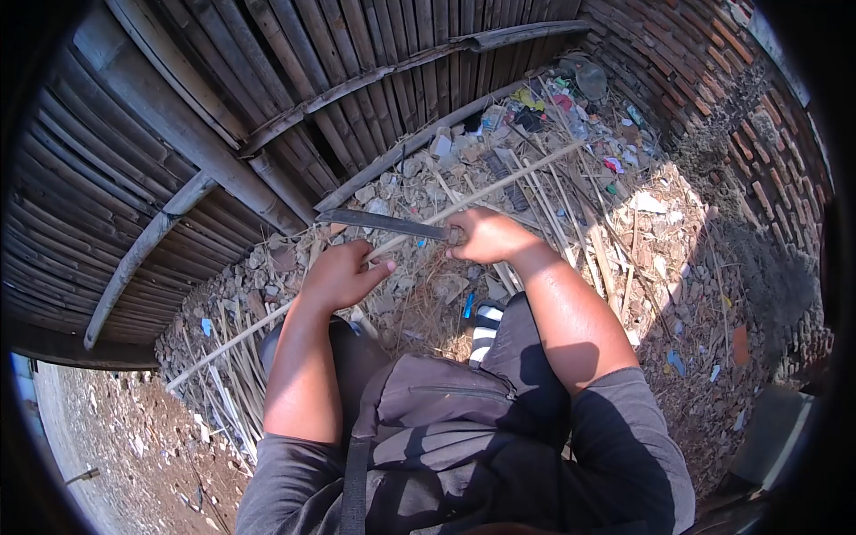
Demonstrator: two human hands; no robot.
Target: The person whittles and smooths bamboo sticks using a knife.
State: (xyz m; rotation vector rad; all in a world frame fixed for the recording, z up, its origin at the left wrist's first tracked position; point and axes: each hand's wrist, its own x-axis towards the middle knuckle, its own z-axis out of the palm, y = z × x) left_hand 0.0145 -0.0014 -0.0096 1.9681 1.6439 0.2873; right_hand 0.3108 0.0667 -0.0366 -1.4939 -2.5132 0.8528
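My right hand (489, 237) is closed around the handle of a machete (383, 222), whose dark, flat blade points left. A long, pale bamboo strip (522, 173) runs diagonally across in front of me, from lower left to upper right. My left hand (341, 275) is closed on this strip near its middle, with the thumb stretched out to the right. The blade crosses the strip between my two hands; whether they touch I cannot tell. Part of the strip is hidden behind my left hand and forearm.
A bamboo slat wall (357, 80) rises ahead and left, a brick wall (758, 169) on the right. Loose bamboo strips (599, 254) lie to the right, more strips (234, 406) at lower left. Rubble and litter (535, 116) cover the ground. A striped sock (486, 332) shows below.
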